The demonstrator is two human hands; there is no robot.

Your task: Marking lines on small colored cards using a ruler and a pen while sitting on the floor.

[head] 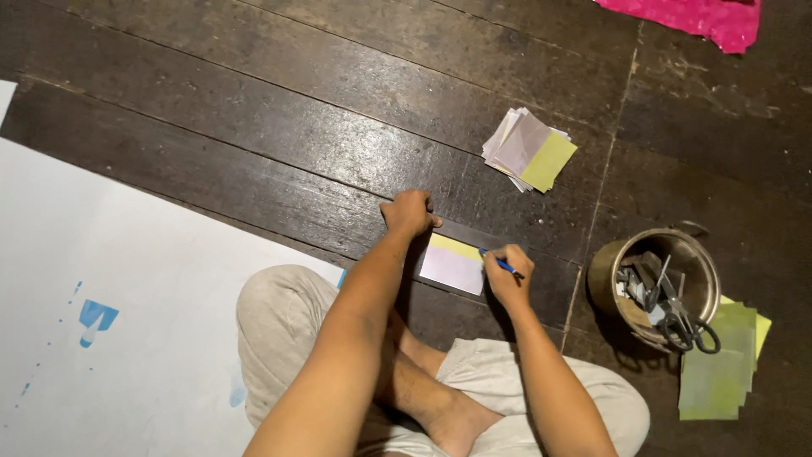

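A small paper rectangle [452, 267], pale lilac with a yellow strip along its far edge, lies on the dark wooden floor [279, 110] in front of my crossed legs. A dark ruler [470, 234] lies along the paper's far edge. My left hand [408, 211] is a closed fist pressing on the ruler's left end. My right hand [508, 272] grips a blue pen [499, 263], its tip touching the paper's right edge.
A stack of lilac and yellow paper pieces [529, 150] lies beyond the hands. At the right stands a metal pot [606, 272] holding scissors [682, 313], with green sheets [721, 364] beside it. A large white sheet [118, 279] covers the floor at left. Pink paper [702, 17] shows at top right.
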